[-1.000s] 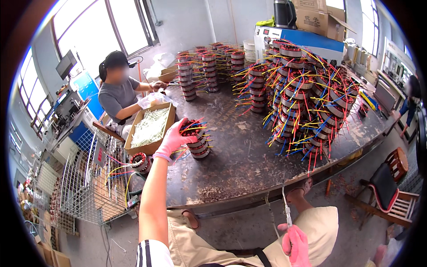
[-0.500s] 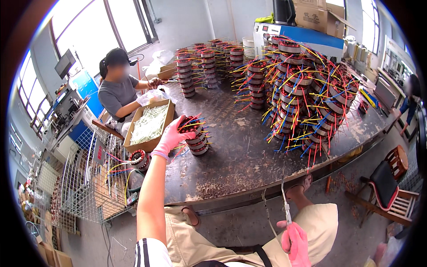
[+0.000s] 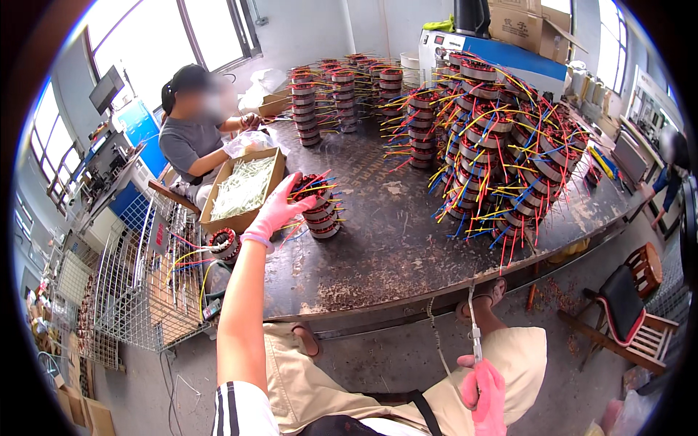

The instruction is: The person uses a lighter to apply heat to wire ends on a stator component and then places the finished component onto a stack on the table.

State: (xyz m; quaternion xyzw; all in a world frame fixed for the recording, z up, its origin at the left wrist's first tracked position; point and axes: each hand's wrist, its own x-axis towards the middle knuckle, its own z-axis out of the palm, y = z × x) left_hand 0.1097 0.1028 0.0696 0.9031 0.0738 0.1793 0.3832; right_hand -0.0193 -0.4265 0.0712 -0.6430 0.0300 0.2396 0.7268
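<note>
A short stack of wound motor stators [image 3: 322, 219], with grey rims, red-brown windings and coloured leads, stands near the table's left side. My left hand [image 3: 273, 215], in a pink glove, reaches to the top of that stack; its thumb and fingers curl round the uppermost stator [image 3: 311, 187]. Low in the view, over my right thigh, my pink-gloved right hand [image 3: 486, 392] is closed round a slim tool that looks like a soldering iron [image 3: 476, 340]. Its thin metal end points up toward the table's front edge, and a cord runs beside it.
Tall stator stacks [image 3: 476, 156] with bristling wires crowd the right of the dark table [image 3: 363, 280]; more stand behind. A cardboard box of pale sleeves [image 3: 243, 218] sits left, beside a seated co-worker [image 3: 193, 138]. Left are a single stator [image 3: 224, 245] and a wire cart [image 3: 156, 291].
The view has shifted slightly. My left hand stays at the top of the short stack, and my right hand keeps hold of the soldering iron with little movement.
</note>
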